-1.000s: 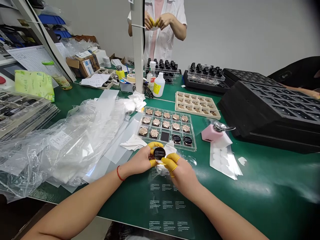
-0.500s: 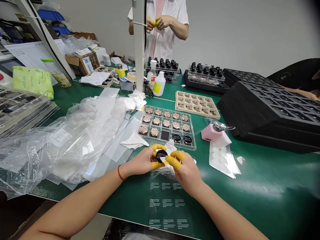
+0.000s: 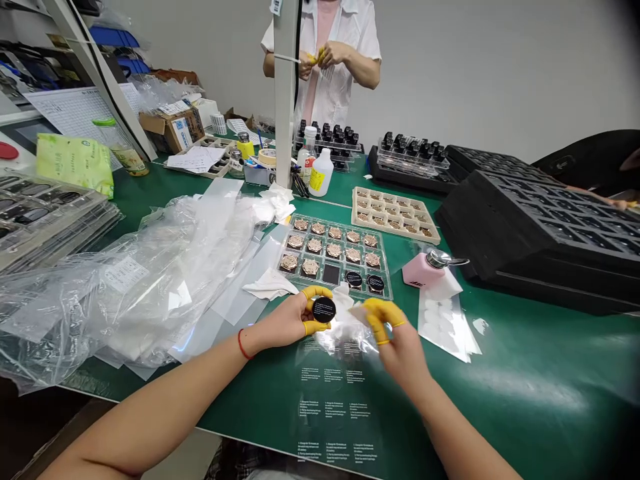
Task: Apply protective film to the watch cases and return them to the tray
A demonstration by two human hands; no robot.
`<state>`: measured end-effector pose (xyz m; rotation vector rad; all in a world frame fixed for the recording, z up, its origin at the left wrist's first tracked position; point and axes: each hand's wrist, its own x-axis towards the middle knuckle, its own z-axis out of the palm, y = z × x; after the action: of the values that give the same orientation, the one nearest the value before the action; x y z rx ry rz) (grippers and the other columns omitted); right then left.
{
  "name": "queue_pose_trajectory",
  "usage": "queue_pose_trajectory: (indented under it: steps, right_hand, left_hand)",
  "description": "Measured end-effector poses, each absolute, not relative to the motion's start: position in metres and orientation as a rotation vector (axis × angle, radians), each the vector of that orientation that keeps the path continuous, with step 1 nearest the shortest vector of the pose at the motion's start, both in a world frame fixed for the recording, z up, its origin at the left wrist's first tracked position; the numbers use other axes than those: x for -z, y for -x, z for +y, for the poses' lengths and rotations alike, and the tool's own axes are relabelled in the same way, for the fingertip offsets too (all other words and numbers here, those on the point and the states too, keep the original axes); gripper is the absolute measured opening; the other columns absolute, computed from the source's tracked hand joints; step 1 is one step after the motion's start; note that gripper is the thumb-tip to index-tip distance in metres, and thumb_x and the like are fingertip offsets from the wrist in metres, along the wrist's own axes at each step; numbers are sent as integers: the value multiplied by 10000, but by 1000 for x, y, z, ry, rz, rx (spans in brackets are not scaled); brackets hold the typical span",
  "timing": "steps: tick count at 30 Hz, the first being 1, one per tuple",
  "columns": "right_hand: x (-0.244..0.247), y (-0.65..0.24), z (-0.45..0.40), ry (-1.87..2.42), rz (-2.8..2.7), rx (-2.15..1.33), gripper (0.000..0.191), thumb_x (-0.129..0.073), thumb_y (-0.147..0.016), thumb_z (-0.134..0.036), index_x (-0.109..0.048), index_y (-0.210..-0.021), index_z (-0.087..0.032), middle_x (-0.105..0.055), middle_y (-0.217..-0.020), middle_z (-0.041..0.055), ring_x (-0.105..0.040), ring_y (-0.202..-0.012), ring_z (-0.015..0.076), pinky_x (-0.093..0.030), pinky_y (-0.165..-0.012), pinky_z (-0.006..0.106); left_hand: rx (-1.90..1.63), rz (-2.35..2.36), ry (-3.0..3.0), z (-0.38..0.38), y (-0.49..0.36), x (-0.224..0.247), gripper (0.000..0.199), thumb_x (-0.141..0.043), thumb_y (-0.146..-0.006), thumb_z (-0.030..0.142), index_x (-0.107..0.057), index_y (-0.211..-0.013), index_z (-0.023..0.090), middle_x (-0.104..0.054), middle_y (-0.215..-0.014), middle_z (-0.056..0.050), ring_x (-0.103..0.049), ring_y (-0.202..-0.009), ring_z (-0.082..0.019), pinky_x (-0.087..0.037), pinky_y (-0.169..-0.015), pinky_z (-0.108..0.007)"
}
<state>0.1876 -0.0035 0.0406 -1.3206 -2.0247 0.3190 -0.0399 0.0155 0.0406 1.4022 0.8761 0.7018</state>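
Note:
A round watch case with a black printed face is gripped by its edge between the yellow-capped thumb and fingers of my left hand. To its right, my right hand, also in yellow finger cots, pinches a small pale piece, blurred by motion. Below both hands lies a clear sheet of printed labels. Just beyond them is a clear plastic tray with several rose-gold watch cases and two black-faced ones; one slot in its front row holds no case.
Beige tray of small metal parts lies behind. Right of my hands stand a pink pump bottle, white sheets and black foam trays. Plastic bags cover the left. A co-worker handles something across the table.
My right hand has moved away to the right from the watch case, with the pale piece in its fingers. My left hand keeps its hold, and the black face now shows fully.

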Motion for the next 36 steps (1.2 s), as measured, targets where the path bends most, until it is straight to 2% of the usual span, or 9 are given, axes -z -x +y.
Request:
queue_pose_trajectory:
  steps: [4,8,11,14,18,24,28,31,36]
  right_hand:
    - [-26,-238,18,1810,-1923,-428,257,-455,-836,-283,-568,-1048,-193,-649,-896,103,-601,-798,260,-486,-679,417]
    - [-23,-232,22,1723,-2003,-207,235,-478,-824,-316,-651,-922,-191,-623,-972,149,-551,-932,312,-433,-817,495]
    - [-35,-185,16,1452,-1995,-553,372,-442,-862,-339,-509,-1206,-215,-610,-1027,90,-566,-910,221,-467,-816,409]
    - [-46,-142,26,1322,-2054,-934,477,-468,-846,-293,-380,-1309,-217,-605,-809,16,-558,-675,152,-491,-627,305]
    - [-51,-129,74,1514,-2024,-724,301,-440,-859,-274,-495,-1140,-181,-599,-829,26,-566,-703,142,-473,-632,268]
    - [-39,-132,120,1697,-2111,-451,191,-459,-827,-214,-634,-877,-158,-597,-847,108,-556,-791,229,-433,-658,336]
    - [-34,-111,123,1611,-2223,-312,209,-487,-831,-292,-663,-802,-183,-573,-1060,143,-457,-1050,298,-361,-869,418]
    - [-29,-94,127,1551,-2289,-308,129,-651,-709,-296,-649,-747,-174,-559,-1134,146,-370,-1161,325,-313,-936,424]
    - [-30,-90,121,1518,-2278,-393,133,-646,-709,-252,-593,-814,-188,-614,-899,71,-520,-898,227,-401,-770,337]
  left_hand:
    - [-712,876,-1388,17,40,-38,453,-635,-744,219,-442,-1152,255,-529,-773,28,-503,-666,-110,-433,-634,-254]
    - [-719,875,-1410,15,38,-40,459,-631,-742,213,-464,-1167,260,-565,-905,0,-539,-757,-131,-449,-707,-279]
    - [-724,841,-1446,11,35,-43,495,-633,-739,217,-467,-1204,255,-579,-989,-24,-551,-807,-149,-448,-731,-285]
    - [-740,828,-1438,11,35,-38,565,-609,-757,229,-397,-1281,244,-600,-897,-19,-542,-733,-138,-427,-651,-260]
    - [-828,1039,-1458,19,39,-22,468,-537,-808,297,-416,-1249,197,-607,-847,-25,-515,-655,-123,-415,-622,-269]
    - [-517,1286,-1893,21,45,-19,206,-493,-817,339,-594,-831,160,-648,-817,-86,-581,-741,-212,-420,-660,-317]
    - [-521,953,-1905,16,44,-32,265,-441,-833,203,-594,-1049,216,-670,-1026,-62,-618,-812,-189,-443,-713,-295]
    - [-599,844,-1669,15,42,-35,286,-444,-855,241,-562,-1115,221,-659,-1070,-68,-618,-898,-191,-460,-755,-297]
    - [-645,851,-1229,20,40,-26,315,-530,-821,417,-582,-989,154,-659,-898,-79,-617,-825,-182,-469,-759,-322]
